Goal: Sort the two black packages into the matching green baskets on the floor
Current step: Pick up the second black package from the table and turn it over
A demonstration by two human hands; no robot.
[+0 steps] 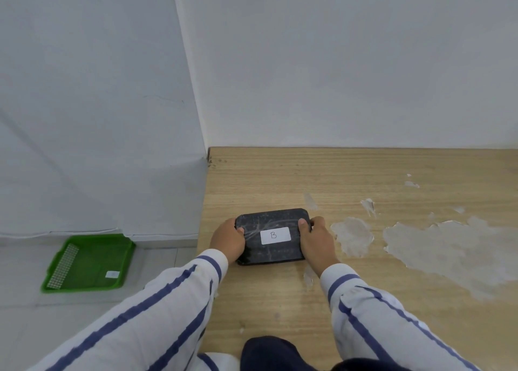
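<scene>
Both of your hands are on the one black package [273,237] in view, which lies flat on the wooden bench [364,300] close to its left edge. Your left hand [227,240] clasps the left short side and your right hand [316,239] the right one, with the fingers [302,222] wrapped over the rim and the thumbs pressing on top, so each hand is closed on the package. That two-sided hold makes sense for a flat, slick-looking pack: it keeps the thing level and leaves the white label [275,235] facing up and readable (it says "B"). I cannot tell whether the package is lifted yet or resting on the bench.

One green basket [89,261] sits on the floor to your left, against the wall, apparently with nothing in it but a small white tag [112,274] whose letter is too blurred to read. Check that tag before you drop anything in. The second package and the second basket are out of view.
</scene>
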